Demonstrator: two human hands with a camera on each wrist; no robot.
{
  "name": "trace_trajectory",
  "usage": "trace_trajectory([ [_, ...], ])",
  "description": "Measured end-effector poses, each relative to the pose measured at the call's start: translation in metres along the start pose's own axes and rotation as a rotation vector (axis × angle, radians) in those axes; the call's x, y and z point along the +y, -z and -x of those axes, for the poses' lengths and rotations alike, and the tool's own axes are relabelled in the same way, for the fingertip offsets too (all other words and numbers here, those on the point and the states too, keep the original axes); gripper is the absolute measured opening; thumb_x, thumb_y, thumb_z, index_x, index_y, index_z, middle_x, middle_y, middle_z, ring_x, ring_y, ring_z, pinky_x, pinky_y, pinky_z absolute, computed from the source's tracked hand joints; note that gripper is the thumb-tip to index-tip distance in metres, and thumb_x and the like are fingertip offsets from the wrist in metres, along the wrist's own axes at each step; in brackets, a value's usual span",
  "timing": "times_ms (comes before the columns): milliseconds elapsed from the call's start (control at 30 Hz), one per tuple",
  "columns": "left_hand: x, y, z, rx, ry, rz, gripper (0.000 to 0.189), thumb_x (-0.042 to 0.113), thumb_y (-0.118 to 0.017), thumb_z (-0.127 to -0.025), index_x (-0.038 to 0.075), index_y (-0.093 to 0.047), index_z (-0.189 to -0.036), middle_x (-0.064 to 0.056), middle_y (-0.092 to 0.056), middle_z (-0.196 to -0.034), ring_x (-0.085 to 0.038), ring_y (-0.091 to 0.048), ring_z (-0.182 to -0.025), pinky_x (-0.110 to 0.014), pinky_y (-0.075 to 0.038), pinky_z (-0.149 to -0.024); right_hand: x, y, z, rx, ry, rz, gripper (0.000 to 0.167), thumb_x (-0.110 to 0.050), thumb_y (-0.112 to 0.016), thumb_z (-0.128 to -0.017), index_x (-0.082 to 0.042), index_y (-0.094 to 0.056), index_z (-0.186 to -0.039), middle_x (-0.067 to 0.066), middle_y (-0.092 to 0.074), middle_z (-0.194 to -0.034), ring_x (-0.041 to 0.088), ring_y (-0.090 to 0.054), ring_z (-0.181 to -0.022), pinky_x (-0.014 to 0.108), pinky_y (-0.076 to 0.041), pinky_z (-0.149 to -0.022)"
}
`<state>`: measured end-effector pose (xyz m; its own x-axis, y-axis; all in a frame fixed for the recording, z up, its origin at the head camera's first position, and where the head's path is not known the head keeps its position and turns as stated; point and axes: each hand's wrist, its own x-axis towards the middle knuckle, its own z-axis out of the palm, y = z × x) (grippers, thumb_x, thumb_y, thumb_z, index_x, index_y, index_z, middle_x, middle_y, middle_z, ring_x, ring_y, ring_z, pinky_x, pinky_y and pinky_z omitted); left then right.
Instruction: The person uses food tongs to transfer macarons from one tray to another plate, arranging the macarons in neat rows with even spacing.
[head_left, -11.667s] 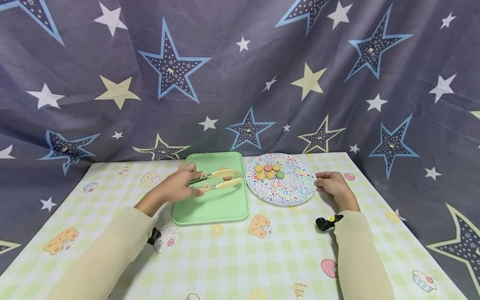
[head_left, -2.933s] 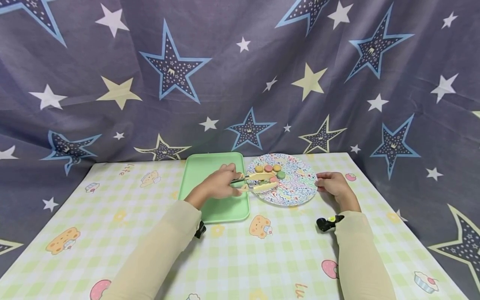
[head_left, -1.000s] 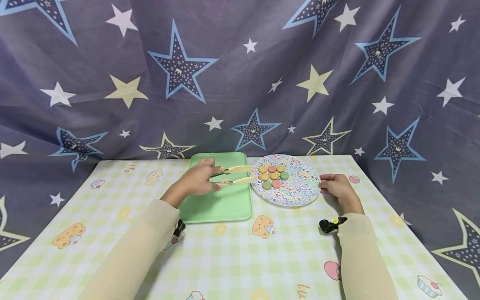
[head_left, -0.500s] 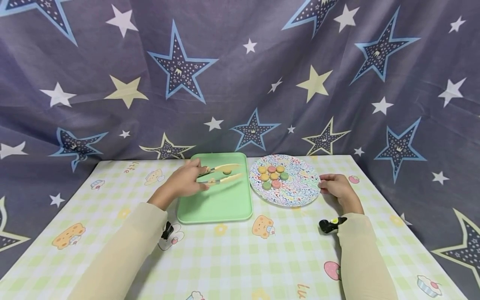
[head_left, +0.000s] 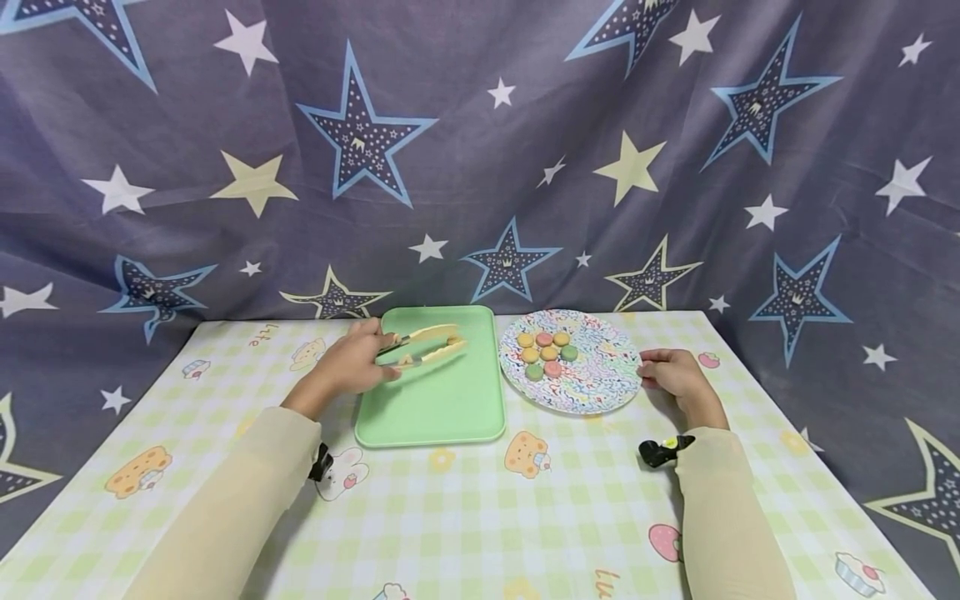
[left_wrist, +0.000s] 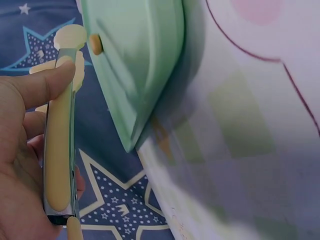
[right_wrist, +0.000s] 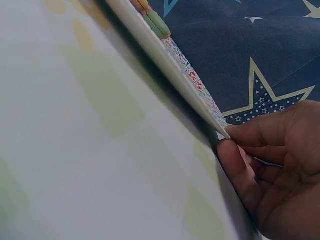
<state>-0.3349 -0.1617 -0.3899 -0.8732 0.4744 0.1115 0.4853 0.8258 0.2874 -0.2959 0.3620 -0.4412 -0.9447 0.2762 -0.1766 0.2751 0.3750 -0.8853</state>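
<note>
My left hand [head_left: 352, 360] grips yellow-tipped tongs [head_left: 433, 333] above the green tray [head_left: 427, 417], and their arms stand apart. A single yellow-brown macaron [head_left: 453, 340] sits near the tong tips in the head view; whether the tips touch it I cannot tell. In the left wrist view that macaron [left_wrist: 96, 44] appears on the tray, with the thumb pressed along the tongs [left_wrist: 59, 150]. The right hand [head_left: 678, 379] pinches the right rim of the speckled round plate [head_left: 600, 379]. Several yellow, pink and green macarons [head_left: 549, 353] lie on the plate's left half.
Tray and plate stand side by side near the far edge of a table with a checked cloth [head_left: 465, 517]. Behind it hangs a dark star-patterned curtain [head_left: 480, 150]. Black wrist cameras [head_left: 660, 452] sit at both sleeves.
A green and a pink macaron joined those on the plate, and fewer are on the tray. My left hand moved the tongs from the plate back left over the tray. The right hand stayed.
</note>
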Motion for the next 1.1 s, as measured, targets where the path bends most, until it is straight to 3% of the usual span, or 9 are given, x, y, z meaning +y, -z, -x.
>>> trace_trajectory([
  [300, -0.005, 0.000, -0.002, -0.018, 0.024, 0.009, 0.070, 0.029, -0.076, -0.090, -0.003, -0.051, -0.147, -0.006, -0.040, -0.104, -0.027, -0.033, -0.100, -0.038, -0.034, -0.073, 0.001, 0.001, 0.000, -0.009, 0.031, -0.010, 0.042, -0.002, -0.060, -0.097, 0.011, -0.056, -0.137, 0.022, -0.060, -0.124, 0.007, -0.061, -0.080, 0.021, -0.054, -0.069],
  [700, 0.000, -0.002, -0.009, -0.053, 0.025, 0.020, 0.071, 0.030, -0.077, -0.089, -0.002, -0.051, -0.147, -0.007, -0.036, -0.101, -0.028, -0.031, -0.098, -0.038, -0.032, -0.072, 0.001, 0.002, 0.000, -0.005, 0.022, -0.009, 0.042, -0.002, -0.060, -0.097, 0.010, -0.056, -0.137, 0.022, -0.059, -0.127, 0.008, -0.061, -0.080, 0.021, -0.054, -0.069],
  [1100, -0.004, -0.006, -0.012, -0.065, 0.027, 0.069, 0.071, 0.029, -0.076, -0.088, -0.006, -0.052, -0.146, -0.008, -0.035, -0.100, -0.030, -0.032, -0.099, -0.042, -0.035, -0.078, 0.000, 0.001, 0.000, -0.005, 0.009, -0.006, 0.041, -0.003, -0.059, -0.098, 0.008, -0.056, -0.138, 0.022, -0.058, -0.128, 0.009, -0.060, -0.082, 0.021, -0.054, -0.070],
])
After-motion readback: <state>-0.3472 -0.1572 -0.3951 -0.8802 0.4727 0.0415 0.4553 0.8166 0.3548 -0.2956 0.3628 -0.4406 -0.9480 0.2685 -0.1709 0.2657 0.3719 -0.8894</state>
